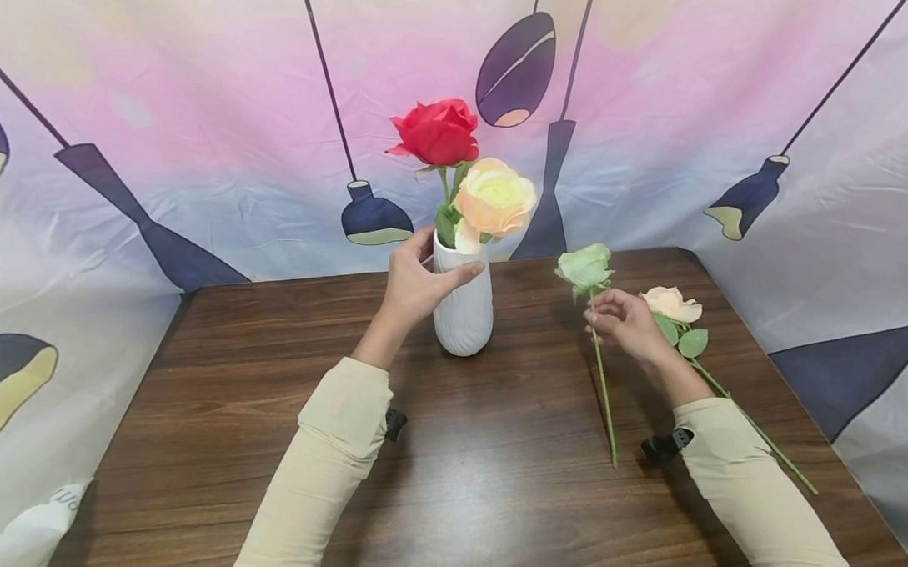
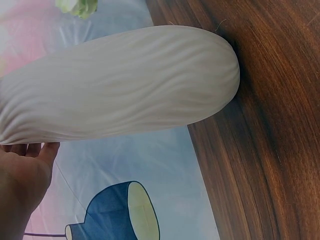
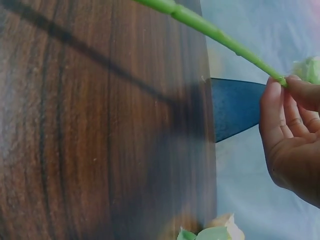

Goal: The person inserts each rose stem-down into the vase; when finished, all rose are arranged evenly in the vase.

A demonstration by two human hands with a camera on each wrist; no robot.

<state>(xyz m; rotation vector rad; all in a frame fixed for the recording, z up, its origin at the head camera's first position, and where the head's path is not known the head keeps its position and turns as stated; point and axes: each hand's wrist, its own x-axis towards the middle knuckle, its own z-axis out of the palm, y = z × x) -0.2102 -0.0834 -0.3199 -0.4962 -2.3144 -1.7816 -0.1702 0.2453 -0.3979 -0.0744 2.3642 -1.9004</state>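
Observation:
A white vase (image 1: 464, 316) with a wavy ribbed surface stands upright near the table's back edge. In it are a red rose (image 1: 437, 134) and a peach-yellow rose (image 1: 496, 197). My left hand (image 1: 422, 280) grips the vase near its rim, thumb across the front; the left wrist view shows fingers (image 2: 48, 152) against its side. To the right, my right hand (image 1: 626, 323) pinches a pale green rose (image 1: 584, 267) by its stem, just below the bloom. That stem (image 3: 215, 34) slants across the right wrist view, with its shadow on the table.
A pale peach rose (image 1: 672, 304) with green leaves lies on the dark wooden table (image 1: 276, 348), its stem running under the right forearm. Behind the table hangs a printed cloth (image 1: 254, 157). Some white material (image 1: 35, 532) shows at the lower left.

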